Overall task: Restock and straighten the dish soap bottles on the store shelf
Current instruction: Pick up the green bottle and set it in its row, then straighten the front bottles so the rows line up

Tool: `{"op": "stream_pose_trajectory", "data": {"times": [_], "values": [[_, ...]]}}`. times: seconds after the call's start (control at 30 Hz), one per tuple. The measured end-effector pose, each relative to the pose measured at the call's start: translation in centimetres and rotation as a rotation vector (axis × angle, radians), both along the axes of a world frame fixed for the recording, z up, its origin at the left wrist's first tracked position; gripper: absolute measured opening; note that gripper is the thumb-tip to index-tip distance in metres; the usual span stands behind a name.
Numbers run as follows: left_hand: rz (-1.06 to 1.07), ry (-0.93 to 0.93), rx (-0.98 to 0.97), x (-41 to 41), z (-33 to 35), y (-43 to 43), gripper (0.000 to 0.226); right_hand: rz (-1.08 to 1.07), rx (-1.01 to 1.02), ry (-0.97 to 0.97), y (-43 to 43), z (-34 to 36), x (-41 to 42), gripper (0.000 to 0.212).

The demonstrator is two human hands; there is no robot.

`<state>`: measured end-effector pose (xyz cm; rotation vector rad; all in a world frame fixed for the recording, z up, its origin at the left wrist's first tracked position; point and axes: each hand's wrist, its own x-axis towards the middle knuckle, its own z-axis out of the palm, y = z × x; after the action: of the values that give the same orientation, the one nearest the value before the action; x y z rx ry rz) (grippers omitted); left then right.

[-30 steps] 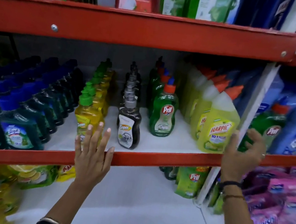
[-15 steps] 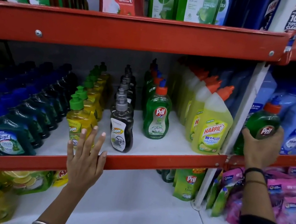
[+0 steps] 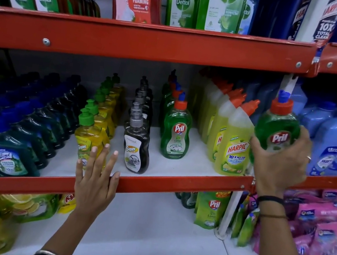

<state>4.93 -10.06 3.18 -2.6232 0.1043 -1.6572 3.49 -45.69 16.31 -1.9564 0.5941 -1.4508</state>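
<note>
My right hand [image 3: 280,161] grips a green Pril dish soap bottle [image 3: 277,128] with an orange cap, held upright in front of the shelf's white upright post. A row of matching Pril bottles [image 3: 176,132] stands on the middle shelf [image 3: 176,183], running front to back. To their left are a row of dark Super bottles [image 3: 136,146] and a row of yellow Super bottles [image 3: 90,137]. My left hand [image 3: 95,178] rests flat against the shelf's red front edge, fingers spread, just below the front yellow bottle.
Yellow Harpic bottles [image 3: 235,146] stand between the Pril row and the post. Dark green and blue bottles [image 3: 8,146] fill the shelf's left. Blue bottles [image 3: 334,149] and pink packs [image 3: 328,225] sit in the right bay. Dettol products [image 3: 182,4] line the upper shelf; Pril pouches [image 3: 211,209] stand below.
My right hand has taken hold of the Pril bottle from the right bay and lifted it up and leftward in front of the post. My left hand stays on the shelf edge.
</note>
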Motion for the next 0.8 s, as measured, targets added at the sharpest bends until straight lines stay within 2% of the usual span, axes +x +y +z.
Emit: {"op": "stream_pose_trajectory", "data": {"times": [0.37, 0.57, 0.8], "values": [[-0.001, -0.015, 0.009, -0.1, 0.1, 0.1, 0.052, 0.274, -0.083, 0.168, 10.6, 0.3, 0.4, 0.098], [-0.031, 0.000, 0.005, 0.1, 0.0, 0.1, 0.050, 0.337, -0.082, 0.227, 13.7, -0.7, 2.6, 0.096], [-0.023, -0.009, 0.026, -0.1, 0.0, 0.1, 0.049, 0.354, -0.087, 0.330, 14.3, -2.4, 3.9, 0.103]]}}
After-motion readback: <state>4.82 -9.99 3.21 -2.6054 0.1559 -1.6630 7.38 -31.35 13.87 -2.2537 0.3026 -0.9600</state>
